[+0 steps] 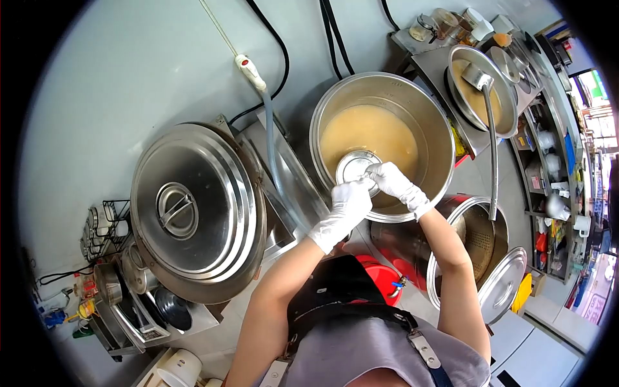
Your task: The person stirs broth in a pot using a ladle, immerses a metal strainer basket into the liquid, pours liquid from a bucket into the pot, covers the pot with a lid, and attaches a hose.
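My left hand [347, 208], in a white glove, is closed beside the near rim of a round metal scoop [354, 165]. My right hand [396, 184], gloved the same way, is closed at the scoop's right side. Fingers of both gloves hide any handle. The scoop is over the large steel pot [441, 184], in front of the cloudy yellowish liquid [387, 132]; whether it touches the liquid I cannot tell.
A big domed lid [219, 213] stands at left, near a grey hose [271, 148]. On the right are a basin [508, 122] with a ladle [478, 77] in it, and a tall pot [493, 213] with its lid [506, 284]. A red bucket [382, 274] stands below my arms.
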The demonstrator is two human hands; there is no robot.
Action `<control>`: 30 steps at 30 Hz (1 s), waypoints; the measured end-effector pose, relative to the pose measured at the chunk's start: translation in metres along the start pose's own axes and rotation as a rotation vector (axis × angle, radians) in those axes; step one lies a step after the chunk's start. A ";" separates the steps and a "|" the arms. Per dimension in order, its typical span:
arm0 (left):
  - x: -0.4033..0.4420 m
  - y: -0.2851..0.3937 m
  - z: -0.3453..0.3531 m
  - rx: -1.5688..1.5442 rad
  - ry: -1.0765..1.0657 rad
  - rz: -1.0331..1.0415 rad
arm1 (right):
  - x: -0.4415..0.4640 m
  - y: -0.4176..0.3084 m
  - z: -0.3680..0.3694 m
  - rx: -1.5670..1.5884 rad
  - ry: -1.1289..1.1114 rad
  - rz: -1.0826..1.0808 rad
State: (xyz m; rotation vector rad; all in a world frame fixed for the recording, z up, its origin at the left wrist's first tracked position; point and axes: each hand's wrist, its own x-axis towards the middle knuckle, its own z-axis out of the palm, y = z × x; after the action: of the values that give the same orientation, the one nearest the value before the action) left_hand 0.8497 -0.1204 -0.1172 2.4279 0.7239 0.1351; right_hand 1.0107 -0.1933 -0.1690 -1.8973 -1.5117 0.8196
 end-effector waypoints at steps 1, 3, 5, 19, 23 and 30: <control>-0.003 -0.002 0.002 0.031 -0.032 -0.035 | -0.001 0.001 0.004 -0.034 -0.014 0.042; -0.008 -0.007 0.004 0.055 -0.051 -0.093 | -0.005 0.001 0.012 -0.074 -0.057 -0.041; -0.016 -0.011 0.008 0.060 -0.040 -0.082 | -0.008 -0.004 0.021 -0.127 -0.144 -0.049; -0.080 -0.030 0.038 -0.259 0.173 -0.188 | 0.069 -0.174 0.001 0.071 0.146 -0.190; -0.076 -0.054 0.103 -0.180 0.185 -0.116 | 0.121 -0.285 0.058 0.207 0.075 -0.657; -0.101 -0.052 0.082 -0.375 0.215 -0.111 | 0.189 -0.361 0.201 -0.427 0.009 -0.885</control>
State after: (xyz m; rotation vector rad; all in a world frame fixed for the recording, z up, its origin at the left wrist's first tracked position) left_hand 0.7603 -0.1811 -0.2071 2.0306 0.8421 0.4512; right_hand 0.6639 0.0741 -0.0478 -1.2196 -2.3591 0.0814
